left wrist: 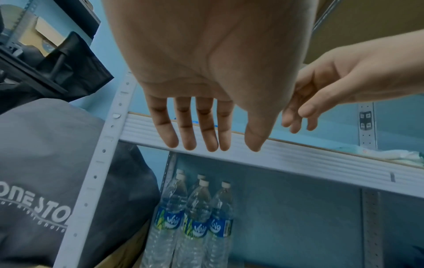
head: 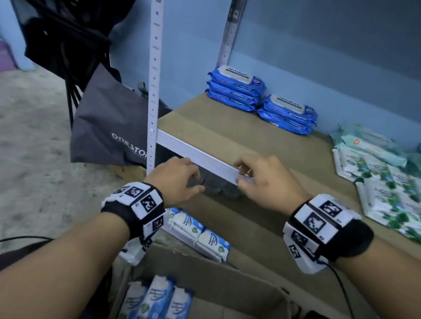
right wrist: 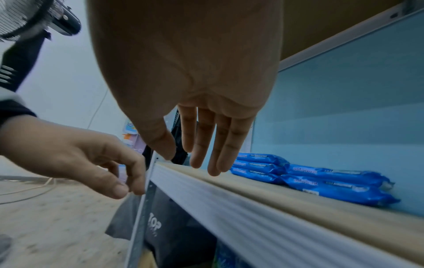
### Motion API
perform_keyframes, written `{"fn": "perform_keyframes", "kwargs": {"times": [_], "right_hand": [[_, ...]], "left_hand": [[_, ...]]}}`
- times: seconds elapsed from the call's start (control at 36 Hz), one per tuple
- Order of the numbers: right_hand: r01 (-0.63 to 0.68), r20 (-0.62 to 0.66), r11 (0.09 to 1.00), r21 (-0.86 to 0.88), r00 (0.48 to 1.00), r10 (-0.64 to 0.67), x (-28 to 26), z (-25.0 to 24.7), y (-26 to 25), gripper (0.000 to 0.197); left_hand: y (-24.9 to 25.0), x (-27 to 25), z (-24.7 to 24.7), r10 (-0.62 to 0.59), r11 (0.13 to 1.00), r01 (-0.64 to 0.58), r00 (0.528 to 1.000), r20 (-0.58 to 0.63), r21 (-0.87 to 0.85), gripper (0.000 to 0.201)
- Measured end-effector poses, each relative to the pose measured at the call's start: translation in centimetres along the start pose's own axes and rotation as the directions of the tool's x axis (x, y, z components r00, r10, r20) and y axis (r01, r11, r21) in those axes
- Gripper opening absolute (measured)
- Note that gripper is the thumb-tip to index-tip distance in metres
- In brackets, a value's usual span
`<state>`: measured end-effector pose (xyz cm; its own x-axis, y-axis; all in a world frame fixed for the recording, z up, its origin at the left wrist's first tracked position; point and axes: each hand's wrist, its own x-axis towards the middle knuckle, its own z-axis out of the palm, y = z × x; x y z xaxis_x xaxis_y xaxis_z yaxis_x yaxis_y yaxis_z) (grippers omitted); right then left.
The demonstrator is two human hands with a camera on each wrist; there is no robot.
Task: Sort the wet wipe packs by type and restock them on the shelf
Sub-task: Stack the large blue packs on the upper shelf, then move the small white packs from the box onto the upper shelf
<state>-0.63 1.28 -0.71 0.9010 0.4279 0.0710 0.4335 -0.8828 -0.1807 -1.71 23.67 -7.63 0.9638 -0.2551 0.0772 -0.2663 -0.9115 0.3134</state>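
Two stacks of blue wet wipe packs (head: 259, 97) (right wrist: 309, 175) sit at the back left of the brown shelf board (head: 232, 130). Pale green and white packs (head: 395, 182) lie spread on the shelf's right side. White-and-blue packs stand in an open cardboard box (head: 241, 303) (head: 154, 305) below me, and two more (head: 197, 230) lie on the floor beside it. My left hand (head: 179, 182) (left wrist: 206, 137) hangs empty with loose fingers just before the shelf's white front rail (head: 194, 152). My right hand (head: 256, 176) (right wrist: 199, 156) hovers empty at the rail, fingers straight.
Water bottles (left wrist: 195, 217) stand on the lower level under the shelf. A grey bag (head: 109, 129) leans against the white upright (head: 154, 76) at the left, with black gear hanging above it. The shelf's middle and front show bare board.
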Motion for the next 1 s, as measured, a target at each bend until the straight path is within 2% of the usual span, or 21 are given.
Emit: {"fn": "perform_keyframes", "kwargs": {"times": [0.11, 0.28, 0.39, 0.5, 0.58, 0.67, 0.75, 0.83, 0.92, 1.0], "right_hand": [[0.052, -0.002, 0.996, 0.067, 0.999, -0.052, -2.0, 2.8, -0.6, 0.025], [-0.003, 0.244, 1.000, 0.005, 0.970, 0.002, -4.1, 8.1, 0.4, 0.028], [-0.073, 0.388, 0.997, -0.032, 0.918, 0.080, -4.1, 11.4, 2.6, 0.010], [-0.151, 0.467, 0.988, -0.033, 0.872, 0.149, -3.1, 15.2, 5.3, 0.015], [-0.151, 0.509, 0.987, -0.053, 0.846, 0.156, -1.9, 17.7, 7.2, 0.016], [-0.121, 0.541, 0.991, -0.064, 0.830, 0.136, -0.3, 20.4, 9.1, 0.026], [-0.110, 0.577, 0.991, -0.073, 0.806, 0.132, 1.3, 22.9, 10.6, 0.036], [-0.105, 0.634, 0.993, -0.046, 0.765, 0.110, 3.1, 25.5, 12.1, 0.041], [-0.122, 0.668, 0.992, -0.020, 0.737, 0.104, 4.8, 28.1, 13.2, 0.034], [-0.125, 0.669, 0.992, -0.011, 0.736, 0.100, 6.0, 30.1, 13.9, 0.032]], "left_hand": [[0.1, -0.7, 1.8, -0.008, 1.000, 0.006, 0.995, 0.096, 0.027, 0.039], [1.0, -1.4, 6.8, 0.005, 0.994, -0.038, 0.952, 0.306, 0.102, 0.046], [0.4, -1.1, 9.8, -0.035, 0.994, -0.008, 0.920, 0.391, 0.109, 0.046], [-0.7, 0.4, 12.3, -0.051, 0.991, -0.016, 0.871, 0.489, 0.132, 0.050], [-1.9, 2.2, 14.3, -0.058, 0.983, -0.043, 0.849, 0.525, 0.178, 0.051], [-3.3, 4.3, 15.7, -0.059, 0.971, -0.081, 0.830, 0.555, 0.225, 0.046], [-4.8, 6.9, 17.2, -0.093, 0.969, -0.055, 0.822, 0.562, 0.240, 0.017], [-5.6, 9.5, 19.3, -0.145, 0.965, -0.026, 0.780, 0.609, 0.262, 0.023], [-5.5, 11.1, 21.2, -0.122, 0.954, -0.089, 0.754, 0.646, 0.285, 0.032], [-5.4, 12.3, 23.1, -0.081, 0.945, -0.145, 0.761, 0.643, 0.292, 0.044]]}}
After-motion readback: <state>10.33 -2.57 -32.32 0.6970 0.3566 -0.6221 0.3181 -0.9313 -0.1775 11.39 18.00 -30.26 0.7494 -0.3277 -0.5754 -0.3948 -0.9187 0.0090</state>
